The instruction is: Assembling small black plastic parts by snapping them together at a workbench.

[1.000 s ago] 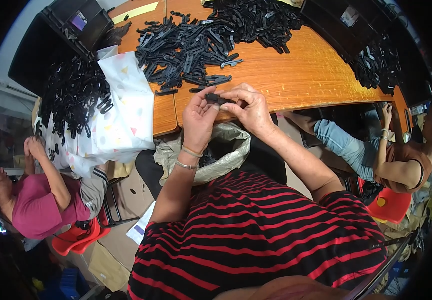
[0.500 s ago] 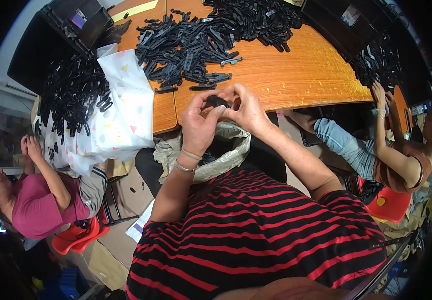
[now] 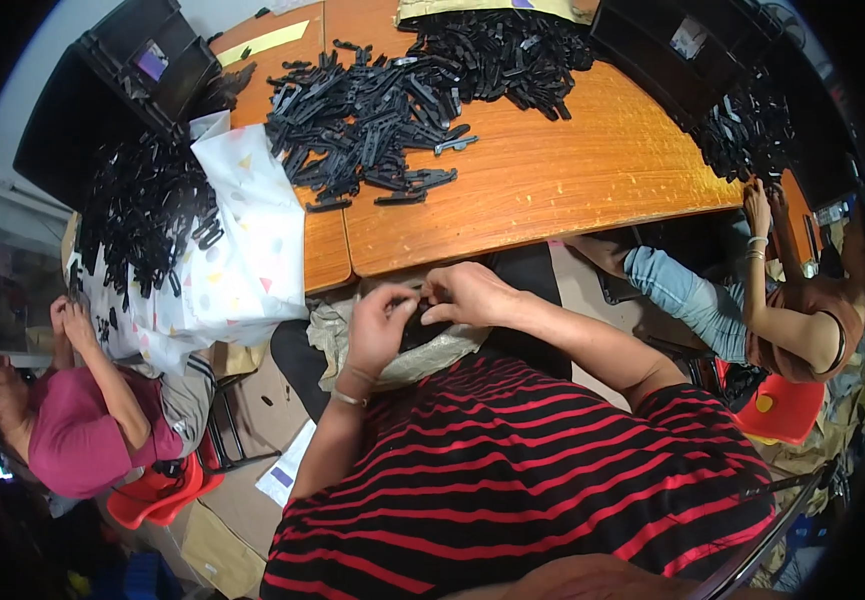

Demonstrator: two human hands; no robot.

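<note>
Grip: left hand [image 3: 374, 328] and right hand [image 3: 477, 296] loosely curled, fingertips near each other above mouth of pale sack [image 3: 442, 355]; whether either holds anything, cannot tell. Black plastic parts [image 3: 362, 125] heaped on wooden table [image 3: 572, 165], beyond hands. Patterned white sheet [image 3: 247, 230] at left, partly under second dark heap [image 3: 142, 205].

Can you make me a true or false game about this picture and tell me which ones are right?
1. The left hand and right hand are at the sack. True.
2. The sack is bright blue. False: it is pale grey-beige.
3. Many black parts lie on the table. True.
4. The left hand lies flat on the table. False: it is curled, at the sack.
5. The co-worker on the left wears a pink top. True.
</note>
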